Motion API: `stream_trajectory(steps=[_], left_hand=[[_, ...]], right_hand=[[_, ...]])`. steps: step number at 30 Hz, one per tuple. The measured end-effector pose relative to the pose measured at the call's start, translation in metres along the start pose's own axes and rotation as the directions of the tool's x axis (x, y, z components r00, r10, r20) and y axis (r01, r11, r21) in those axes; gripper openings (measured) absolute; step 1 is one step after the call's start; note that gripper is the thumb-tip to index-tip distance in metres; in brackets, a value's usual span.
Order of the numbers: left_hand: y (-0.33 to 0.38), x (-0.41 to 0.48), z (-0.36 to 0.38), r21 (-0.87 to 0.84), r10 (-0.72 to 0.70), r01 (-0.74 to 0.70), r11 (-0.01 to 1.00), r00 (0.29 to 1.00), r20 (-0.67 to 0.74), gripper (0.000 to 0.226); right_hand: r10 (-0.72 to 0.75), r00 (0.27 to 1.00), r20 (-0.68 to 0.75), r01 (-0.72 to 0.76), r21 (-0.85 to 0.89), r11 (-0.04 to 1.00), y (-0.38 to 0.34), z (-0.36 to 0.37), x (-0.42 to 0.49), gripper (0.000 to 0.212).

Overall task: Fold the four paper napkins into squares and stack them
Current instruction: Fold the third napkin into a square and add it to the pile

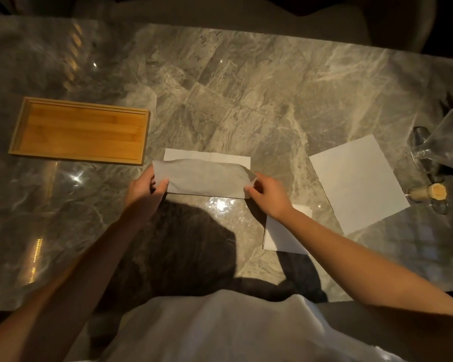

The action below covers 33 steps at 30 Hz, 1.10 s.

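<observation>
Grey marbled stone makes up the tabletop, glossy enough to throw back bright spots of light, with dark chair shapes beyond its far edge at twelve o'clock. At the centre lies the napkin being folded, a long white strip whose near half is lifted and turned over toward the far half, so that a band of the lower layer shows along the far edge. The left hand pinches its left end, thumb on top and fingers underneath, closed on the paper. The right hand pinches the right end the same way, where the corner curls up slightly. Both bare forearms reach in from six o'clock over a white garment on the person's chest.

At about four o'clock from the held napkin, partly hidden under the right forearm, a smaller folded napkin lies flat on the stone. Farther out at three o'clock rests a large flat napkin, unfolded and turned at an angle. Whether it is one sheet or more cannot be told.

At nine to ten o'clock sits a shallow wooden tray, long side running left to right, apart from the napkins. At the far right edge, around three o'clock, stands a cluster of clear glassware beside a small cork-topped glass piece.
</observation>
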State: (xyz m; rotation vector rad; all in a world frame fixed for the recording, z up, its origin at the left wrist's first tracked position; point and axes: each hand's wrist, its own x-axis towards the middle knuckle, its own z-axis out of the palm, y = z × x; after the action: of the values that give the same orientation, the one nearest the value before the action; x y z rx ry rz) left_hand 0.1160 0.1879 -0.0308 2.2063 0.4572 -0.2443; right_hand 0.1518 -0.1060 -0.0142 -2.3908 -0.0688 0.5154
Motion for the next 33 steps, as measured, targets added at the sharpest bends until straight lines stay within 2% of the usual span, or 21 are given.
stream_trajectory(steps=[9, 15, 17, 20, 22, 24, 28, 31, 33], left_hand=[[-0.004, 0.000, 0.003, -0.096, -0.049, 0.045, 0.994, 0.998, -0.039, 0.028], [-0.001, 0.004, 0.003, -0.103, -0.080, 0.076, 0.992, 0.996, -0.034, 0.039], [-0.001, 0.002, 0.002, -0.055, -0.047, 0.044, 0.997, 0.998, -0.049, 0.043], [-0.002, -0.002, 0.002, 0.111, 0.139, -0.127, 0.986, 0.985, -0.102, 0.046], [-0.002, -0.006, 0.003, 0.209, 0.225, -0.200, 0.957, 0.969, -0.103, 0.047], [0.000, -0.010, 0.004, 0.282, 0.246, -0.206, 0.937, 0.962, -0.116, 0.047], [0.007, -0.013, 0.006, 0.473, 0.330, -0.224, 0.852, 0.932, -0.153, 0.045], [0.015, -0.004, 0.012, 0.530, 0.440, -0.381, 0.758, 0.898, 0.017, 0.046], [0.021, 0.009, 0.015, 0.557, 0.436, -0.433, 0.708, 0.889, 0.138, 0.049]], right_hand=[[0.072, 0.997, -0.042, -0.069, 0.063, 0.996, -0.003, 0.009, 0.006, 0.007], [0.100, 0.992, -0.071, -0.091, 0.122, 0.988, -0.002, 0.014, 0.006, 0.033], [0.110, 0.988, -0.107, -0.093, 0.158, 0.983, -0.001, 0.015, 0.005, 0.035], [0.105, 0.980, -0.166, -0.070, 0.208, 0.976, 0.001, 0.013, 0.003, 0.037], [0.055, 0.979, -0.194, -0.025, 0.157, 0.987, -0.001, 0.011, 0.001, 0.039], [-0.034, 0.980, -0.198, 0.043, 0.039, 0.998, -0.006, 0.011, 0.000, 0.040], [-0.229, 0.972, -0.058, 0.217, -0.161, 0.963, -0.025, 0.018, 0.004, 0.043], [-0.256, 0.965, 0.066, 0.264, -0.240, 0.934, -0.040, 0.029, 0.011, 0.045], [-0.266, 0.953, 0.143, 0.298, -0.309, 0.903, -0.049, 0.038, 0.016, 0.053]])
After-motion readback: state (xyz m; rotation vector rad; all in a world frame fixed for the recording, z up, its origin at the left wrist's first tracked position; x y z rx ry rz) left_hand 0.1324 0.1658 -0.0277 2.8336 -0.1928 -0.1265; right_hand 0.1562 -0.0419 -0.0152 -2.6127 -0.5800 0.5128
